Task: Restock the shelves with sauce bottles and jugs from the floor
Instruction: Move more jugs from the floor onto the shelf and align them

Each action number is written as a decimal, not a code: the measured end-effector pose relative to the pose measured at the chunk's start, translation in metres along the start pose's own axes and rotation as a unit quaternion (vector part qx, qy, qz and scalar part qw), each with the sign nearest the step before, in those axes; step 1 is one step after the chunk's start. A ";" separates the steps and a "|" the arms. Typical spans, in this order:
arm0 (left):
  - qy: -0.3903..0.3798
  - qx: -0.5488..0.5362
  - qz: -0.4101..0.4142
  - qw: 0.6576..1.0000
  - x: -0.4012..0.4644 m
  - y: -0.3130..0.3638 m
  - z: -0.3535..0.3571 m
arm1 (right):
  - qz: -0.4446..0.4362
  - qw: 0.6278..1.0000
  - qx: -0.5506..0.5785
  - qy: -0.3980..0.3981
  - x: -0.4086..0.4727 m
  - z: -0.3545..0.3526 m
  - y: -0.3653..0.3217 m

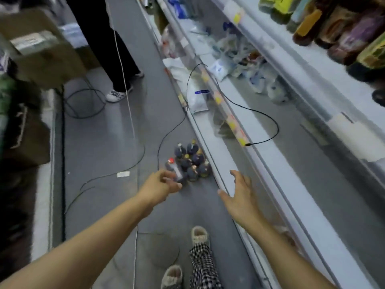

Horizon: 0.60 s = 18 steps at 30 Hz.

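My left hand point(161, 182) reaches down at the near left side of the cluster of sauce bottles point(188, 163) on the floor, fingers curled toward a red-capped bottle point(171, 163); the blur keeps me from telling whether I have hold of it. My right hand point(237, 195) hangs spread and slack, holding nothing, just right of the cluster and over the front lip of the bottom shelf point(220, 163).

At the aisle's left edge sit a cardboard box point(41, 49) and dark stacked goods, blurred. Black cables point(83, 103) loop across the grey floor point(104, 142), one running toward the bottles past a small white scrap point(123, 174). Further up the aisle another person's legs point(116, 49) in dark trousers and pale shoes stand in the walkway. The bottles stand tight together against the shelving's base. Another cable point(260, 113) drapes over the shelf lip. The lower shelves hold white bags point(218, 67); the top right shelf carries rows of dark bottles point(333, 32).
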<state>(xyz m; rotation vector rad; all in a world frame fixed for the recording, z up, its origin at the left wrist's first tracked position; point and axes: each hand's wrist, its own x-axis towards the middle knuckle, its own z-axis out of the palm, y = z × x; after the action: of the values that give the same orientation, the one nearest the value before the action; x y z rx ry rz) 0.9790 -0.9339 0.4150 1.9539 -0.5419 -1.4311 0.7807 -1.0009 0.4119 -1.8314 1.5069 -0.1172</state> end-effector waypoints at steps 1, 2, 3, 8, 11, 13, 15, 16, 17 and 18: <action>0.011 -0.009 -0.014 1.000 0.010 -0.007 -0.003 | -0.007 1.000 -0.006 -0.016 0.016 0.010 0.000; 0.024 -0.017 -0.028 0.999 0.019 -0.014 -0.006 | -0.013 0.999 -0.012 -0.035 0.032 0.020 0.001; 0.038 -0.027 -0.042 0.998 0.030 -0.021 -0.008 | -0.019 0.998 -0.018 -0.056 0.049 0.030 0.001; 0.092 -0.068 -0.093 0.989 0.094 -0.055 -0.009 | -0.046 0.986 -0.057 -0.150 0.131 0.086 0.017; 0.111 -0.078 -0.108 0.985 0.139 -0.074 -0.005 | -0.057 0.976 -0.098 -0.188 0.179 0.122 0.033; 0.115 -0.080 -0.111 0.984 0.172 -0.088 0.000 | -0.055 0.970 -0.114 -0.208 0.210 0.150 0.047; 0.118 -0.085 -0.110 0.983 0.207 -0.106 0.005 | -0.054 0.966 -0.123 -0.223 0.239 0.182 0.063; 0.120 -0.085 -0.112 0.983 0.225 -0.117 0.007 | -0.053 0.964 -0.128 -0.229 0.252 0.199 0.071; 0.123 -0.082 -0.114 0.982 0.244 -0.130 0.010 | -0.052 0.961 -0.133 -0.235 0.266 0.219 0.081; 0.128 -0.079 -0.116 0.982 0.261 -0.142 0.013 | -0.053 0.959 -0.138 -0.240 0.277 0.236 0.088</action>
<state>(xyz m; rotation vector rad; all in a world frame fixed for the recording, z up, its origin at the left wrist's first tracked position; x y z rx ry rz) 1.0435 -1.0097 0.1348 2.0810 -0.0827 -1.2864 0.9129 -1.1326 0.0868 -1.9741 1.1225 0.4787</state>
